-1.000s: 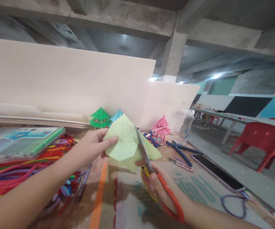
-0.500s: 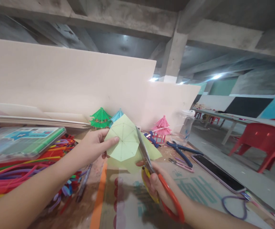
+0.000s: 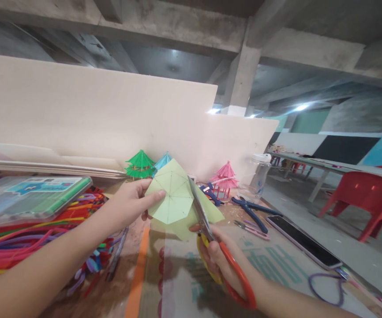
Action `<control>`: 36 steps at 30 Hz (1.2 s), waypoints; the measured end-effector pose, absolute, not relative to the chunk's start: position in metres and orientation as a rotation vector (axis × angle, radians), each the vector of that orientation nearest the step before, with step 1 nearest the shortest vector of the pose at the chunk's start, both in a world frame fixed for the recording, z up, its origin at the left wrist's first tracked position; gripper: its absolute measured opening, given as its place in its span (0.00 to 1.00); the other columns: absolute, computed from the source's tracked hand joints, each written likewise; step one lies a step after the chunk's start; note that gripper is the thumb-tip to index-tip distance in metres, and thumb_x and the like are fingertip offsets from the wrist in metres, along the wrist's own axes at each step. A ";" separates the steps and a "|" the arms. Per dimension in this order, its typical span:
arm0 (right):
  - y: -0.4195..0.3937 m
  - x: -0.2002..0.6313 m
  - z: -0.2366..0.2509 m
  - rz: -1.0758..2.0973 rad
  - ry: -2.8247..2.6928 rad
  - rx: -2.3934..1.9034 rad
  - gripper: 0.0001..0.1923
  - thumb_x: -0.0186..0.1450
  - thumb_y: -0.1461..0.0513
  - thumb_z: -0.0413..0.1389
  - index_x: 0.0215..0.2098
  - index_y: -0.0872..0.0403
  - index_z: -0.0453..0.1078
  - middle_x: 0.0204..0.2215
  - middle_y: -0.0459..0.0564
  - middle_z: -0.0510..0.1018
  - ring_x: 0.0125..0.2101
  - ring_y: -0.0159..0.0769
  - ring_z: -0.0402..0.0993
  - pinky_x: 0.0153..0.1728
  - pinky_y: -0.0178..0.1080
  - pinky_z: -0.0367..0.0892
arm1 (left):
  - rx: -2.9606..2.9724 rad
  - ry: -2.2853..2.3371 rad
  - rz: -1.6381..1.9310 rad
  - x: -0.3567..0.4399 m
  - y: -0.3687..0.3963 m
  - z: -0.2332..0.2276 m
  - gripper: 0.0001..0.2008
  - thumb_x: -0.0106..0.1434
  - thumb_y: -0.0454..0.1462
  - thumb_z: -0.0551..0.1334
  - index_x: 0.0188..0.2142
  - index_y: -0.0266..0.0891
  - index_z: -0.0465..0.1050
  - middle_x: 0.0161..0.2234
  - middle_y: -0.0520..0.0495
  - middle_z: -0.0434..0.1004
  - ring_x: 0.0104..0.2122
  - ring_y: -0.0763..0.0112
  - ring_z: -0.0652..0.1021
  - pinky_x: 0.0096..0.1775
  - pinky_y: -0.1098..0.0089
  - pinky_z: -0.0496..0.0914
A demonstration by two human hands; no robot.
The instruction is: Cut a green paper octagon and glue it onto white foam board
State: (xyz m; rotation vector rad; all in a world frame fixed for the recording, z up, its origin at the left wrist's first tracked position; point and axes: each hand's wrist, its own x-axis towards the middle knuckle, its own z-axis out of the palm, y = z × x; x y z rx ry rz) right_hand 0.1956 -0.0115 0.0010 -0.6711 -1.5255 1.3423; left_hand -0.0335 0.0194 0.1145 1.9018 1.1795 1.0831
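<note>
The left hand [image 3: 129,204] held the green paper [image 3: 174,198] above the table's [image 3: 277,269] middle, fingers pinching its left edge. The right hand [image 3: 215,258] gripped orange-handled scissors [image 3: 211,240], blades cutting along the paper's right side.

No readable text. Teal lettering on table mat [image 3: 270,265] right of right hand [image 3: 215,256] too blurred; label on plastic case [image 3: 32,194] left of left hand [image 3: 129,201] illegible.

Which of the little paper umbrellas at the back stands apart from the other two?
The pink umbrella. It stands alone to the right, past the scissors, while the green umbrella and blue umbrella sit side by side.
</note>
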 end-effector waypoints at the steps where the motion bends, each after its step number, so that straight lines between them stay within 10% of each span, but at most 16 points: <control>1: -0.012 0.196 0.002 1.338 -1.528 -0.673 0.32 0.60 0.36 0.56 0.49 0.49 0.68 0.19 0.37 0.54 0.16 0.24 0.45 0.16 0.30 0.42 | 1.902 1.181 1.082 -0.034 0.019 0.115 0.23 0.53 0.55 0.63 0.32 0.35 0.73 0.24 0.53 0.69 0.19 0.75 0.68 0.19 0.75 0.60; 36: -0.006 0.192 -0.007 1.325 -1.497 -0.624 0.33 0.60 0.37 0.57 0.47 0.53 0.66 0.21 0.36 0.58 0.15 0.20 0.44 0.14 0.29 0.40 | 1.882 1.172 1.077 -0.035 0.023 0.111 0.22 0.53 0.55 0.63 0.32 0.36 0.73 0.23 0.50 0.74 0.19 0.72 0.71 0.21 0.73 0.63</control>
